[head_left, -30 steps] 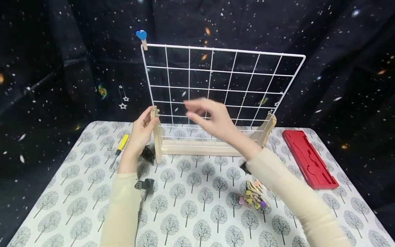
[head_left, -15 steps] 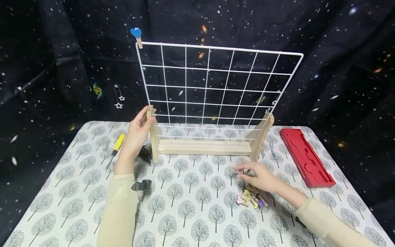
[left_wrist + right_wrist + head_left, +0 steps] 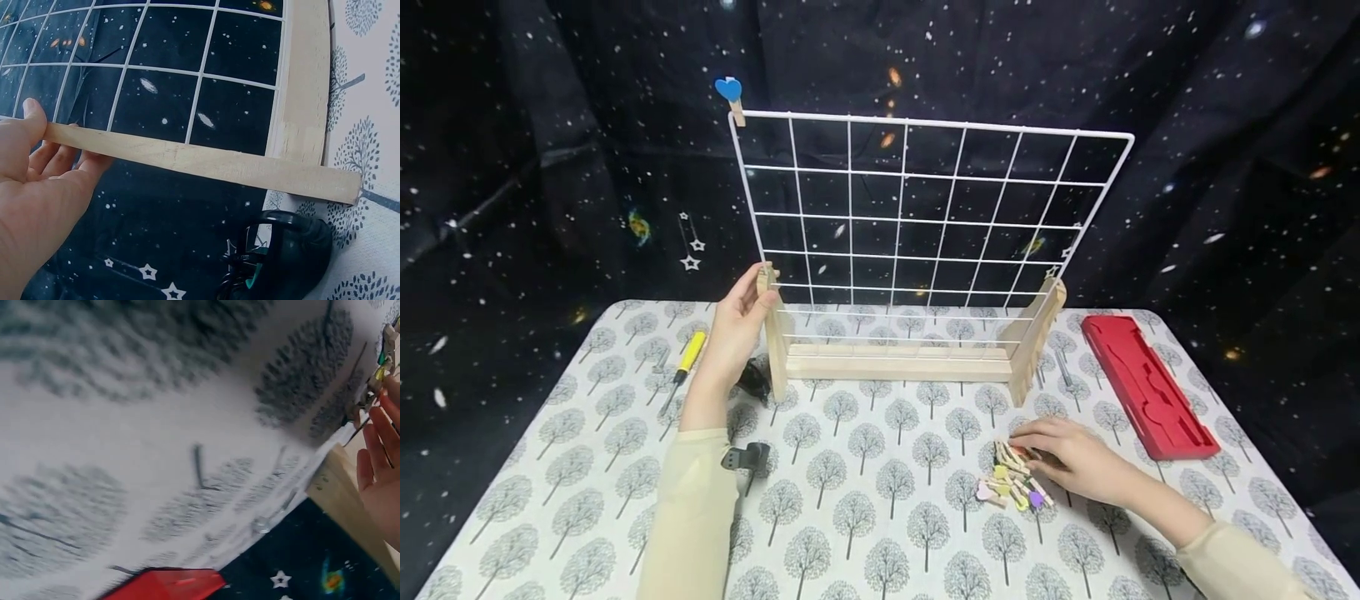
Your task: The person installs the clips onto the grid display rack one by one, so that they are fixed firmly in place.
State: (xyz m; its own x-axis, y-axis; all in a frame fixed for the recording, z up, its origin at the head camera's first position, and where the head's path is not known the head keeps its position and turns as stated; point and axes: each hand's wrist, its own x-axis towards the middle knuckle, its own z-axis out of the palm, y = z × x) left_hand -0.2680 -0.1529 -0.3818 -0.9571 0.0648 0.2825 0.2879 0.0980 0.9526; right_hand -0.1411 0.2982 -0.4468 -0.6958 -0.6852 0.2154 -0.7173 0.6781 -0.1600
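Observation:
My left hand [image 3: 730, 333] grips the top of the left wooden upright [image 3: 777, 358] of a rack, thumb on one side and fingers on the other. In the left wrist view that upright [image 3: 187, 159] runs out from the thumb and fingertips. The rack bears a white wire grid [image 3: 907, 122], leaning back. A clothespin with a blue heart [image 3: 728, 89] is clipped at its top left corner. My right hand [image 3: 1078, 458] reaches over the pile of small wooden clothespins [image 3: 1015, 483] with coloured hearts, its fingers [image 3: 375, 437] loosely bent at the pile's edge.
Left of the rack lie a yellow-handled screwdriver [image 3: 691, 354] and a black object [image 3: 300, 250] near the upright's foot. A red moulded tray [image 3: 1150, 383] and a thin metal piece [image 3: 1063, 367] lie to the right. Behind the table hangs a dark starry cloth [image 3: 550, 167].
My right hand has come down from in front of the grid, moving right and towards me to the clothespin pile. The left hand keeps its hold on the upright.

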